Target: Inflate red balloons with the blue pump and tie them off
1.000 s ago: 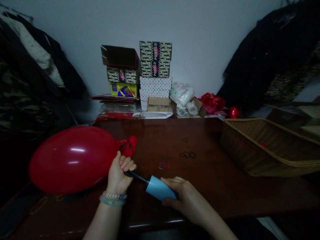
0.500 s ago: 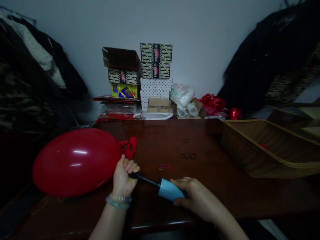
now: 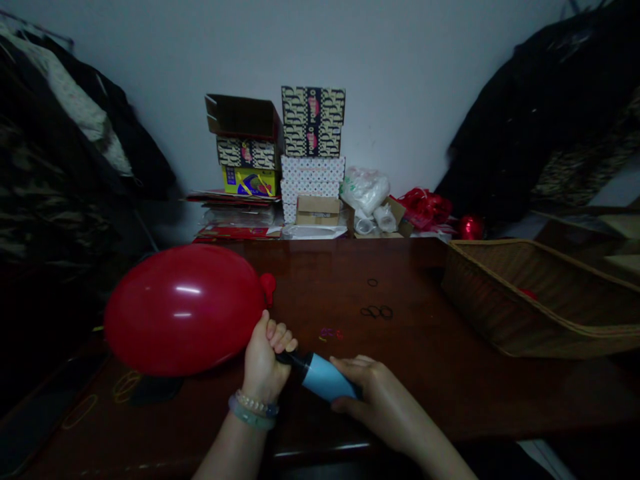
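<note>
A large inflated red balloon [image 3: 185, 310] lies on its side at the left, its neck end at my left hand [image 3: 269, 350]. The fingers of that hand are wrapped round the balloon's neck and the black end of a blue hand pump [image 3: 327, 377]. My right hand [image 3: 373, 393] grips the pump's blue body from the right. Hardly any of the pump's rod shows between the two hands. Behind the balloon, partly hidden, is a small uninflated red balloon [image 3: 268, 288].
A wicker basket [image 3: 500, 300] stands at the right on the brown table [image 3: 415, 387]. Black bands [image 3: 377, 312] and small coloured bands [image 3: 330, 333] lie mid-table; yellow bands [image 3: 127, 386] lie front left. Stacked boxes [image 3: 313, 123] and plastic bags [image 3: 367, 190] line the wall.
My left hand and the big balloon have moved right, and my right hand slightly left. The pump's rod has slid in. The balloon now covers most of the uninflated red ones.
</note>
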`<state>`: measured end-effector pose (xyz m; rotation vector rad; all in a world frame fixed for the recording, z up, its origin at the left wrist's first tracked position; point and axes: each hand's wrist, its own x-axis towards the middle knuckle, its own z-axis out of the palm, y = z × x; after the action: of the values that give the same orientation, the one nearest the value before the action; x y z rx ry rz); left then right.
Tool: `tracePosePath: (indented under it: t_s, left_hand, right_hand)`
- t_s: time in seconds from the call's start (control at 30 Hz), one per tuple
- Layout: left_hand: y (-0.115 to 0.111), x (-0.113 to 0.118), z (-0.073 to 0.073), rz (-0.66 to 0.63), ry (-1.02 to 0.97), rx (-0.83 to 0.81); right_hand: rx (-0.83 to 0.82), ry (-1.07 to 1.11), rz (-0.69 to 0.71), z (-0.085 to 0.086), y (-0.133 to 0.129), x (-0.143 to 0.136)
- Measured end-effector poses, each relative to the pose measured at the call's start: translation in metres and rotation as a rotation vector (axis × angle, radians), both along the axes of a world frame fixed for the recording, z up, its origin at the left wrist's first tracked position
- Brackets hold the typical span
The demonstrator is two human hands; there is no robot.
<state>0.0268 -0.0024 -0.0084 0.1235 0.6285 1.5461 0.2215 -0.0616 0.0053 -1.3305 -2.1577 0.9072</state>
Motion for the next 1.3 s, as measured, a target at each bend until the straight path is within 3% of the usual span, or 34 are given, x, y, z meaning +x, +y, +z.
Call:
tracePosePath:
  t_s: [0.27,0.47,0.6,0.77,1.0,1.3]
  left_hand:
    - [0.002,-0.018,0.012,-0.003,-0.012,0.022]
    - [0.005,-0.038,0.022,0.059,-0.021,0.032]
    - [0.009,-0.044,0.021,0.075,-0.019,0.033]
    - [0.01,-0.043,0.014,0.056,-0.048,0.065]
    - [0.004,-0.032,0.02,0.02,-0.065,0.051]
    - [-0.002,-0.017,0.001,-0.057,-0.051,0.024]
  right_hand:
    - [-0.036,0.052,0.038,0.003,-0.002,0.006]
    - [-0.054,0.022,0.09,0.016,-0.002,0.022]
    - [-0.069,0.007,0.094,0.019,0.001,0.028]
    - [-0.042,-0.002,0.088,0.014,0.001,0.025]
    - [-0.015,-0.008,0.04,0.013,-0.005,0.015]
    - [0.012,0.042,-0.009,0.002,-0.013,-0.016]
